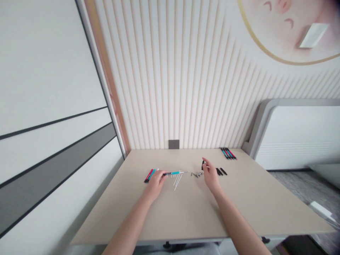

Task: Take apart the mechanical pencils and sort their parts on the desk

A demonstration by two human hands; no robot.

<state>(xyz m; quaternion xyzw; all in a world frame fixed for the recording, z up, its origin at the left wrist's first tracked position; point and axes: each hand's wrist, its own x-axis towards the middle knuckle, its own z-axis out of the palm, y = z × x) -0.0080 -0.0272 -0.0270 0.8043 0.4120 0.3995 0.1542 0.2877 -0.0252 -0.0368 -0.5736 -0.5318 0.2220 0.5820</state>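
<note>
My left hand (156, 182) is closed on a blue and black pen barrel (174, 173), held level, its thin refill tip with a spring sticking out toward the right. Between the fingers of my right hand (210, 174) is a short black pen part (203, 165), held upright. Beneath the barrel lie several white refills (178, 181). Small metal springs and tips (198, 174) are scattered just left of my right hand. More black pen parts (222, 171) rest to the right of that hand. Pink and blue barrels (149, 175) lie beside my left hand, partly hidden by it.
Several pens (228, 153) lie in a row at the back right of the beige table (183, 212). A wall socket (174, 144) sits just above the table's back edge. A white cabinet (53, 88) borders the left, and a bed headboard (292, 134) stands to the right.
</note>
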